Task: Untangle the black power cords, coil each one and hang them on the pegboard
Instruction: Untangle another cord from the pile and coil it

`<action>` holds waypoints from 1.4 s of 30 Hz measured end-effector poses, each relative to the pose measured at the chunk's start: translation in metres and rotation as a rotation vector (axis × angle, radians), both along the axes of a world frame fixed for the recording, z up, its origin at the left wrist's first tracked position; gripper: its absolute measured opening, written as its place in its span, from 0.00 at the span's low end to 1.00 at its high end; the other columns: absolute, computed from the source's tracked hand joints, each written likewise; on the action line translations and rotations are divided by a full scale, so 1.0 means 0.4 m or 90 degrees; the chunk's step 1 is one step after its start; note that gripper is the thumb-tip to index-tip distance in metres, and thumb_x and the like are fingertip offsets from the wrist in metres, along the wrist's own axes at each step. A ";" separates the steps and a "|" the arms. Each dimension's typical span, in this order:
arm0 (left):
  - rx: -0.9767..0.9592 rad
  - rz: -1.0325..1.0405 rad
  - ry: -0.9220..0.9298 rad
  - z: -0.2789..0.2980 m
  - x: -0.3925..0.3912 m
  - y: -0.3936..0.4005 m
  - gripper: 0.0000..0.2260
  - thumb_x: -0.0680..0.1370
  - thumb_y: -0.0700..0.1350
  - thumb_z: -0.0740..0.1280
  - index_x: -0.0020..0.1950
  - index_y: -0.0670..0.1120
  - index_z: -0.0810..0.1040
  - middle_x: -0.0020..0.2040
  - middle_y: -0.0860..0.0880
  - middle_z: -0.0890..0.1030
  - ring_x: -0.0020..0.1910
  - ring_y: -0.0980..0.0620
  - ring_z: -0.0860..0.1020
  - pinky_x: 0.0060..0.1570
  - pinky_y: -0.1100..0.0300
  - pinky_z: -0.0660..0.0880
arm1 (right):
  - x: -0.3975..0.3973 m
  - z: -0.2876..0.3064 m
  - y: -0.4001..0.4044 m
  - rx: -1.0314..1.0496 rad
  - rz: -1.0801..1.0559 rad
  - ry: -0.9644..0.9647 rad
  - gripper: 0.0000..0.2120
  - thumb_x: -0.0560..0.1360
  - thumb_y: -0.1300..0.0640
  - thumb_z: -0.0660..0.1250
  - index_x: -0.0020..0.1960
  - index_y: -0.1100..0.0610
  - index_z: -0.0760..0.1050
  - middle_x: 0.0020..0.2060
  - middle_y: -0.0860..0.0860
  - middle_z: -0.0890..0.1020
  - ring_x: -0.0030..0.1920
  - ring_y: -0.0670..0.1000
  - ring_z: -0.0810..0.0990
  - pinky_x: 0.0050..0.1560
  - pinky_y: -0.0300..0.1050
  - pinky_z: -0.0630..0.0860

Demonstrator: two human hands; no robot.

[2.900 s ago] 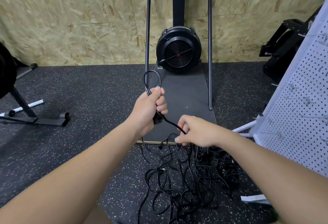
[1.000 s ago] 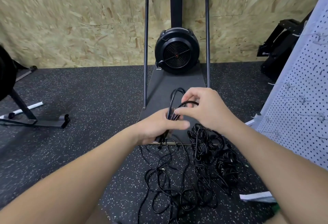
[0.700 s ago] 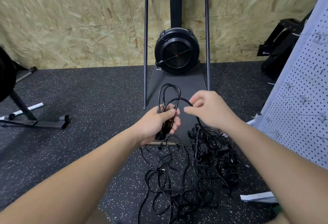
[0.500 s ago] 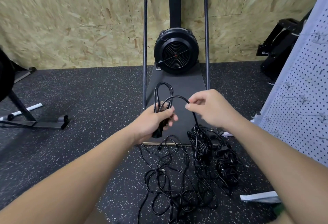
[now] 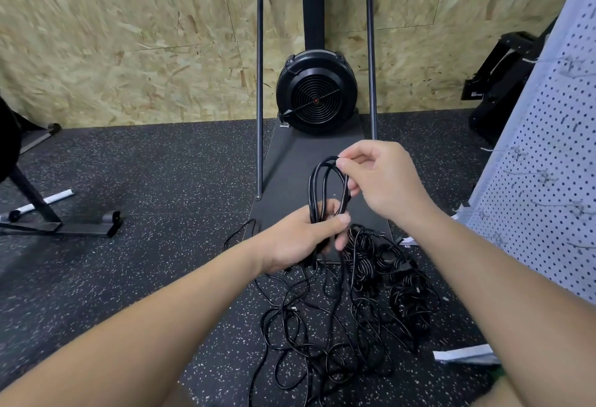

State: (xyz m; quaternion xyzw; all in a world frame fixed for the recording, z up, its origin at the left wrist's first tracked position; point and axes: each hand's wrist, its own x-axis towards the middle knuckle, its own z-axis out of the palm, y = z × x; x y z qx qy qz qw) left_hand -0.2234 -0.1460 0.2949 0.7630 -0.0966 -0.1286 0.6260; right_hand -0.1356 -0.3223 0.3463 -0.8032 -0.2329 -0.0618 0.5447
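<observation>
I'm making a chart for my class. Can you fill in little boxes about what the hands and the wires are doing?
left hand: grips the bottom of the coil
right hand: pinches the coil's top loop
coil: black cord, a few upright loops
cord pile: tangled on the floor
pegboard: at right, no cords showing on it

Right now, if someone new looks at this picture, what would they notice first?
First, the two hands in the middle: the left hand grips a coil of black cord, and the right hand pinches its top loop. Below them a tangle of black cords lies on the speckled floor. Behind stands a black fan machine, and a white pegboard leans at the right.
</observation>
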 end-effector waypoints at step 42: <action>-0.196 0.068 0.133 0.013 0.020 0.065 0.15 0.80 0.63 0.74 0.49 0.52 0.78 0.42 0.53 0.73 0.37 0.57 0.68 0.39 0.61 0.68 | -0.046 -0.042 0.044 -0.131 0.172 -0.001 0.19 0.86 0.48 0.68 0.37 0.49 0.81 0.28 0.40 0.79 0.30 0.43 0.74 0.36 0.40 0.68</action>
